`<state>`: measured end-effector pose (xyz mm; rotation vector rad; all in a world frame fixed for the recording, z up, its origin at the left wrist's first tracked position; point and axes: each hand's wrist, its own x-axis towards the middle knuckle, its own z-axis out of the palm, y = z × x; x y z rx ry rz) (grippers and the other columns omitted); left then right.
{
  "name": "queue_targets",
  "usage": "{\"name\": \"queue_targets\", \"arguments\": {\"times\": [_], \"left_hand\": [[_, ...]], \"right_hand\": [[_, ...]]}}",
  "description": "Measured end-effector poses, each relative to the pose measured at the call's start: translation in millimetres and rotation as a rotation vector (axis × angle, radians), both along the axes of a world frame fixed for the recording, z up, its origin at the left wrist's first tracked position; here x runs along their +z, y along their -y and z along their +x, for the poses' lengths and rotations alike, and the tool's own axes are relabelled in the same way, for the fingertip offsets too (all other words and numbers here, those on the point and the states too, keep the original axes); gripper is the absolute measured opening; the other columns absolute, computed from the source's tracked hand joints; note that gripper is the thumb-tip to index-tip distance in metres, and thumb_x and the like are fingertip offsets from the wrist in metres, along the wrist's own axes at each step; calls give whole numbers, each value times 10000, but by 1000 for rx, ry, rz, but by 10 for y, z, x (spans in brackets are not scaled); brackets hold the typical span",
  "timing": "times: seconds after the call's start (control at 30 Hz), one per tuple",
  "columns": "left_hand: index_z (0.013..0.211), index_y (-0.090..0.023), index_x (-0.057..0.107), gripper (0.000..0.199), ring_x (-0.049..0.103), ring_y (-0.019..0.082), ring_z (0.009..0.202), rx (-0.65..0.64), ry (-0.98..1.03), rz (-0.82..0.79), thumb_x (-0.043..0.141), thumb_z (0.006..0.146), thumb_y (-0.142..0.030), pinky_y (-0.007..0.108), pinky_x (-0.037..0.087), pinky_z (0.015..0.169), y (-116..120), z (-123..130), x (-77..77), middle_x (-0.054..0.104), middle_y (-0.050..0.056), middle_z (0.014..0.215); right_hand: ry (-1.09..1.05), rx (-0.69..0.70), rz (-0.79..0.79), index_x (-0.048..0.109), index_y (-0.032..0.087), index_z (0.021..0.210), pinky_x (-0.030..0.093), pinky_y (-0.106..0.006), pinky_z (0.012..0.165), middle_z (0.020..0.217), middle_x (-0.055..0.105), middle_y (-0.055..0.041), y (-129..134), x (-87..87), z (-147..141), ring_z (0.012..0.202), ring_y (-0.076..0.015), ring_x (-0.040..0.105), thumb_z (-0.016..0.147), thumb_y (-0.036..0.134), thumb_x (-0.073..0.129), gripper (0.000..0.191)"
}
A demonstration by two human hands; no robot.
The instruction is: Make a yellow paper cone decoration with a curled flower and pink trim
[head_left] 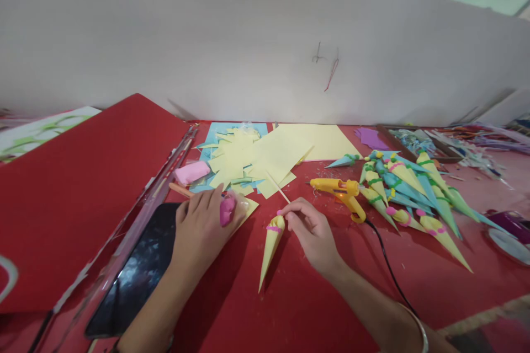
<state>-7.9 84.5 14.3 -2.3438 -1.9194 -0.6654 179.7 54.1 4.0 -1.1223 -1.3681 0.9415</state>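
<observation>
A yellow paper cone [270, 248] with a pink band lies on the red table, its tip toward me. At its top, my right hand [312, 234] has thumb and forefinger pinched beside a small pink ball [280, 213]; a thin white stick [277, 187] rises from the fingers. My left hand [202, 226] lies palm down, fingers spread, next to a clear wrapper with bright pink clay [227, 209]. Whether that hand grips the wrapper is hard to see. Yellow paper pieces [234, 157] lie beyond both hands.
A yellow glue gun [342, 192] with a black cord lies right of my right hand. Behind it are many finished-looking cones [408, 179]. A black tablet [141, 270] lies under my left forearm, near a pink clay pack [192, 172]. A grey wall [248, 38] stands behind.
</observation>
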Motion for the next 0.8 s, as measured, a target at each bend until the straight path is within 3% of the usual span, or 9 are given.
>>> {"name": "queue_targets", "arguments": {"times": [0.27,0.43,0.57,0.67,0.8], "left_hand": [[1010,-171,539,287,530,308,941,-64,-194,6,433,807,-344,427,349,781,-15,-40,-55,616,123,978],[1037,-170,506,278,558,266,933,-172,-108,54,422,782,-243,410,374,826,-22,-26,-47,616,105,991],[1088,-172,455,351,608,231,847,-333,17,-26,408,742,-195,327,461,697,52,41,-30,620,85,989],[1084,-177,444,334,623,227,815,-427,17,-68,437,757,-245,303,479,631,102,79,-14,626,82,981],[1120,-182,428,431,638,245,779,-485,-48,-41,494,770,-425,351,486,650,102,99,-18,643,97,990]], "right_hand": [[-4,-12,-22,589,185,740,389,-212,545,678,504,14,-6,14,-5,587,-100,480,790,181,458,140],[-15,4,-7,604,194,758,401,-213,536,699,528,8,0,-14,-13,591,-100,496,783,162,463,147],[1,117,26,626,210,817,428,-235,567,737,567,-5,23,-16,-35,626,-111,530,786,158,475,163],[10,204,47,631,223,858,445,-252,623,777,589,-9,32,0,-47,693,-122,548,770,147,504,172],[2,204,64,629,224,863,448,-253,647,790,592,-6,33,18,-47,723,-123,549,752,122,526,183]]}}
